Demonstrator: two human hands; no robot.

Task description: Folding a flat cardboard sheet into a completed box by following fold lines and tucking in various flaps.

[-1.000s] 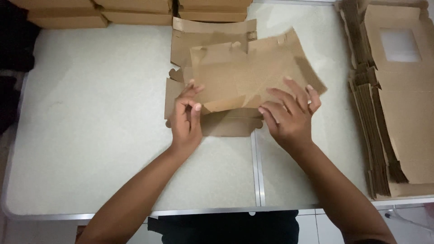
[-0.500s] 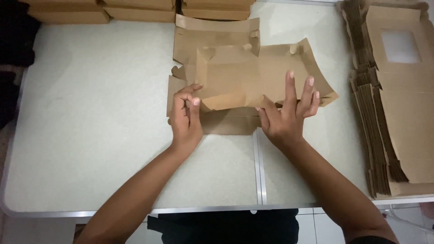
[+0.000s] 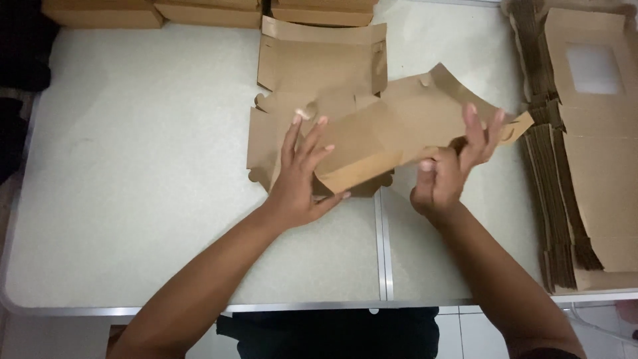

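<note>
A: Report hand positions and the state of each.

B: I see the left hand (image 3: 300,179) spread wide, fingers fanned, palm pressed flat against the near left side of the brown cardboard box blank (image 3: 399,129); it grips nothing; the right hand (image 3: 452,166) is closed on the blank's right portion, thumb underneath, fingers upright behind the raised panel.

A: Location of the blank?

B: Centre of the pale worktop (image 3: 133,166), just beyond the metal seam (image 3: 380,246) that runs towards me; its far section lies flat on the surface; its near right section is lifted and tilted, with one folded edge facing me; the tab at the right end is raised clear of the worktop.

A: Surrounding items?

B: A stack of flat blanks (image 3: 585,166) along the right edge, the topmost with a clear window; I note folded boxes (image 3: 199,10) in a row along the far edge; both groups lie well apart from the hands.
</note>
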